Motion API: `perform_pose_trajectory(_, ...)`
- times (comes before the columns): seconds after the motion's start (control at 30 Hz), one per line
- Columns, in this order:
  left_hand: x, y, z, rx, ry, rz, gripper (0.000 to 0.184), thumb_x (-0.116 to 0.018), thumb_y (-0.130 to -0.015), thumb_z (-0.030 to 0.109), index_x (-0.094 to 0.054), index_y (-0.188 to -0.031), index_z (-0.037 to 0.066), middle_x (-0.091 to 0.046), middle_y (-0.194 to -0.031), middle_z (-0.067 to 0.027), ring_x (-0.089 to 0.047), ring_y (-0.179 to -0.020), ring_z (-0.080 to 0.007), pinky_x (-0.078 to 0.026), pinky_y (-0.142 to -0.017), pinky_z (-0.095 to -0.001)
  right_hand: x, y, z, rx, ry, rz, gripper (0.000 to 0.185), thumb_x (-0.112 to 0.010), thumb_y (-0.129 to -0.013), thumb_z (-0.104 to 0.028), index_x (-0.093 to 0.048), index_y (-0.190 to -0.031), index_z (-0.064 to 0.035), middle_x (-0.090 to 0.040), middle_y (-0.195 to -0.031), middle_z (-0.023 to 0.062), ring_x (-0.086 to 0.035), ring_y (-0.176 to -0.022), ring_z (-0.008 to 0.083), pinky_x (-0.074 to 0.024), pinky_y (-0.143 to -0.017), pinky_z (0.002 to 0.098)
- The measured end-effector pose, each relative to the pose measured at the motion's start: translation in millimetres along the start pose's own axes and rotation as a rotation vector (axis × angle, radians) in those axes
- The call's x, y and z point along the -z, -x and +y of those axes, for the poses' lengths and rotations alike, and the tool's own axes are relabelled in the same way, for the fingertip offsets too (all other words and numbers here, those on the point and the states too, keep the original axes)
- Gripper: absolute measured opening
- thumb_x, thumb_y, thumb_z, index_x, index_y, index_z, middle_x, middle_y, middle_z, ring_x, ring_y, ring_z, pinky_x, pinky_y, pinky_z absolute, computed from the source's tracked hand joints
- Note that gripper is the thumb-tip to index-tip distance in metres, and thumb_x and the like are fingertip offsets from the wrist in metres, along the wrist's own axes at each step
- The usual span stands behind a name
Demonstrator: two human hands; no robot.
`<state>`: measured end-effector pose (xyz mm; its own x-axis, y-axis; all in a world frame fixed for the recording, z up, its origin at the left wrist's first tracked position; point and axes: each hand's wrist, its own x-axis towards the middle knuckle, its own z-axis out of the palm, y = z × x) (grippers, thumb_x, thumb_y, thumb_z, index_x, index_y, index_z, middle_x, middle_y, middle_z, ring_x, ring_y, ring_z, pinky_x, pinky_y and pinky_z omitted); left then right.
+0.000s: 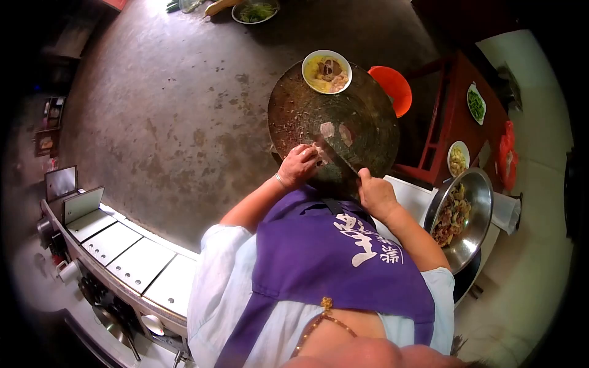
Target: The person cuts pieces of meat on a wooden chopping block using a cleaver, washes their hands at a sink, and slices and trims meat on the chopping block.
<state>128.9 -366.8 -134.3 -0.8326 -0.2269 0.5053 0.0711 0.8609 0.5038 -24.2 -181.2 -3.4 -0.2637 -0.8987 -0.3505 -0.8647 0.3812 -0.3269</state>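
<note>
My right hand (375, 193) grips the handle of a kitchen knife (334, 156), its blade angled up and left across the round chopping block (374, 132). Fingers curled, my left hand (299, 164) presses a small piece of meat (319, 154) against the block beside the blade. Two pale meat slices (327, 129) lie apart, just beyond the knife. At the block's far edge stands a white bowl (307, 72) with pale meat pieces and yellowish liquid in it. The underside of the held meat is hidden by my fingers.
An orange-red bucket (396, 92) stands behind the block. To the right, a red wooden table (451, 126) bears dishes of chopped greens (475, 103) and pale chopped pieces (458, 161). A large metal bowl (481, 190) of mixed food sits near my right elbow. White cabinets (132, 260) line the left.
</note>
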Motion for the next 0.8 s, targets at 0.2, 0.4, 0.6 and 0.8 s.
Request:
perform_pose_trajectory(0.2, -2.3, -0.4, 1.0, 0.004, 0.022, -0.009, 0.025, -0.071, -0.069, 0.015, -0.066, -0.093, 0.008, -0.059, -0.099, -0.0072, -0.057, -0.094, -0.0257, -0.049, -0.082, -0.0346, -20.1, 1.5, -3.9, -0.068, 0.044, -0.103, 0.015, -0.049, -0.084, -0.008, -0.042, -0.095, -0.0012, -0.061, -0.063, 0.0195, -0.063, -0.062, 0.0373, -0.0498, -0.055, 0.0474)
perform_pose_trajectory(0.4, -3.6, -2.3, -4.3, -0.107, 0.028, 0.019, 0.024, -0.071, -0.066, 0.013, -0.066, -0.089, 0.007, -0.060, -0.096, -0.0072, -0.058, -0.092, -0.0259, -0.050, -0.083, -0.0352, -29.4, -53.7, -30.1, -0.040, 0.051, -0.017, 0.018, -0.049, -0.080, -0.004, -0.042, -0.096, 0.0003, -0.063, -0.071, 0.0213, -0.064, -0.066, 0.0375, -0.0510, -0.057, 0.0460)
perform_pose_trajectory(0.6, -6.7, 6.6, -8.0, 0.080, 0.041, -0.042, 0.024, -0.069, -0.063, 0.007, -0.061, -0.085, 0.007, -0.061, -0.092, -0.0104, -0.058, -0.091, -0.0296, -0.050, -0.079, -0.0385, -38.0, -46.4, -20.1, -0.043, 0.017, 0.013, 0.019, -0.048, -0.080, -0.004, -0.043, -0.099, -0.0004, -0.064, -0.072, 0.0208, -0.064, -0.069, 0.0384, -0.0508, -0.063, 0.0474)
perform_pose_trajectory(0.8, 6.3, -25.7, -1.0, 0.256, 0.097, 0.225, 0.023, -0.065, -0.065, 0.002, -0.060, -0.087, 0.006, -0.059, -0.090, -0.0122, -0.057, -0.087, -0.0310, -0.049, -0.078, -0.0389, -17.7, -17.2, 16.2, -0.170, -0.004, 0.075, 0.017, -0.047, -0.090, -0.017, -0.043, -0.097, -0.0019, -0.062, -0.068, 0.0219, -0.062, -0.066, 0.0411, -0.0478, -0.060, 0.0515)
